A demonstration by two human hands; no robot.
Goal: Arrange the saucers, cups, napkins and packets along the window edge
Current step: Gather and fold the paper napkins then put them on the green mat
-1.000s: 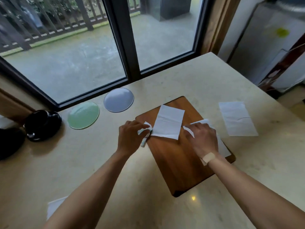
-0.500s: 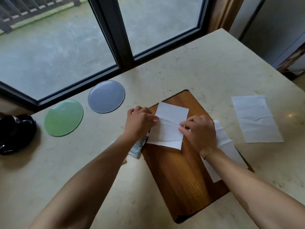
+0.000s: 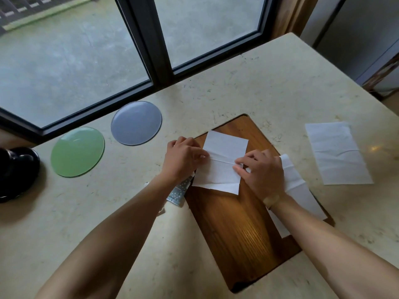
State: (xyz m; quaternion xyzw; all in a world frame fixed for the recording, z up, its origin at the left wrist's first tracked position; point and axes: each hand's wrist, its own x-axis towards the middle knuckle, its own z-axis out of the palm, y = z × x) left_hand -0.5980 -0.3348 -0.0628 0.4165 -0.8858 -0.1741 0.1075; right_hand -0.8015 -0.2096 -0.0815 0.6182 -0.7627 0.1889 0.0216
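Observation:
A white napkin (image 3: 223,147) lies on the wooden board (image 3: 239,229), with a crease across its middle. My left hand (image 3: 183,158) pinches the crease at the napkin's left edge. My right hand (image 3: 261,171) pinches the same crease at the right edge. A second napkin (image 3: 300,190) lies under my right wrist, partly hidden. A third napkin (image 3: 336,152) lies flat on the table to the right. A dotted grey packet (image 3: 180,192) peeks out below my left wrist. A green saucer (image 3: 77,152) and a grey-blue saucer (image 3: 136,123) lie by the window frame.
Black cups (image 3: 15,171) sit at the far left edge of the beige stone table (image 3: 248,87). The dark window frame (image 3: 151,50) runs along the table's far side. A wooden post and a grey cabinet stand beyond the table's right corner.
Both hands moved onto the napkin's middle and pinched a fold into it. The packet that my left hand held a second ago now lies on the table. The view tilted down.

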